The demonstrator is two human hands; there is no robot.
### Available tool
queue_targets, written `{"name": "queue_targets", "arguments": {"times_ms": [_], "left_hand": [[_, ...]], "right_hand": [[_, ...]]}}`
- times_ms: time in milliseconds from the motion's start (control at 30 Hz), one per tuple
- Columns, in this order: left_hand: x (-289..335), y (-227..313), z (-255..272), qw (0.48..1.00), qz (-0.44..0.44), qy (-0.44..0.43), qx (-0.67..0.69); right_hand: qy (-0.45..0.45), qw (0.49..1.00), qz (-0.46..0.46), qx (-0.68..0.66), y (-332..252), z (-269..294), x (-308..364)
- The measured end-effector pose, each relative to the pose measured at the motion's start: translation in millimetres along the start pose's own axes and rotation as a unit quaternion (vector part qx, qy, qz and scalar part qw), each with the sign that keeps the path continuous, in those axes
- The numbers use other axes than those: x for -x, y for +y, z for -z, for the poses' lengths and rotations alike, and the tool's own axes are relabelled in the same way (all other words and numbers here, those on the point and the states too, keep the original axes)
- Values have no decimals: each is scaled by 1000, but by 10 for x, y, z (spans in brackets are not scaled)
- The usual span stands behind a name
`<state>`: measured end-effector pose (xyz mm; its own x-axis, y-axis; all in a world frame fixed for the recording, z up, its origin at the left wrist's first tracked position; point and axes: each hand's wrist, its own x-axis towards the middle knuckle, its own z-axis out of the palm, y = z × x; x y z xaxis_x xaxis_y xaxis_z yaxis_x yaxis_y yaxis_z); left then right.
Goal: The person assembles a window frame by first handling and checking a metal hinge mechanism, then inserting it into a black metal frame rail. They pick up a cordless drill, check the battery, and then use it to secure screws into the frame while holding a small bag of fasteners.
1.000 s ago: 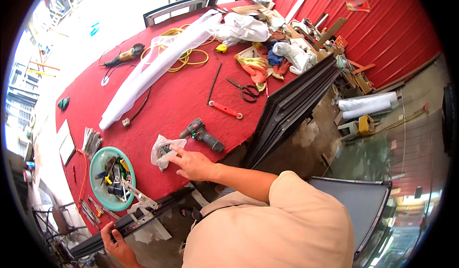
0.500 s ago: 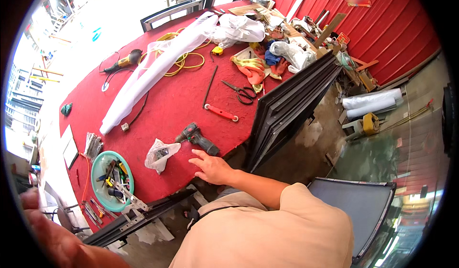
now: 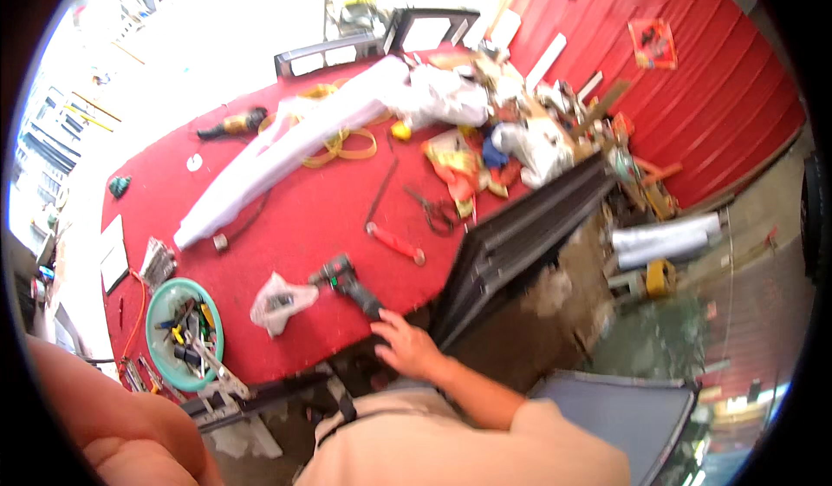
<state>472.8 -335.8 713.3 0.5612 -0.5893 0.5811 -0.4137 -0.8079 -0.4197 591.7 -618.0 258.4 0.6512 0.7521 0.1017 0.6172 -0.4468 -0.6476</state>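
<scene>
My right hand point(image 3: 406, 348) is over the front edge of the red-covered table point(image 3: 321, 208), open, with spread fingers and nothing in it. Its fingertips are close to the battery end of a dark cordless drill point(image 3: 347, 285); whether they touch cannot be made out. The drill lies on its side. Left of the drill lies a clear plastic bag point(image 3: 281, 302) with small dark pieces inside. My left hand point(image 3: 130, 421) looms large and blurred at the lower left, close to the camera. Its fingers are not visible.
A turquoise basin point(image 3: 213, 360) of hand tools stands at the table's left front. Farther back lie scissors point(image 3: 433, 212), a red-handled tool point(image 3: 397, 245), long white wrapping point(image 3: 299, 152), an angle grinder point(image 3: 232, 124) and gloves point(image 3: 455, 167). Dark frames point(image 3: 520, 239) lean at the right edge.
The view has shifted, so the table sits lower in it. My right hand has drawn back slightly toward the drill's battery end. My left hand has come nearer the camera, its fingers now out of sight.
</scene>
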Motion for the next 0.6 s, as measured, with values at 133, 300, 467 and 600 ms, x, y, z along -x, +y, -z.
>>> {"name": "queue_targets", "arguments": {"times_ms": [133,300,467,600], "left_hand": [[-1,28,-155,999,2,41,-2],[-28,18,-253,999,43,22,8],[2,58,-324,998,56,34,17],[-16,30,-357,996,78,18,33]], "right_hand": [[-33,998,-62,-4,26,102,26],[-64,995,-66,-28,-143,34,-108],[-41,998,-44,-1,-117,-11,-109],[-27,999,-38,-11,-24,-145,-87]]}}
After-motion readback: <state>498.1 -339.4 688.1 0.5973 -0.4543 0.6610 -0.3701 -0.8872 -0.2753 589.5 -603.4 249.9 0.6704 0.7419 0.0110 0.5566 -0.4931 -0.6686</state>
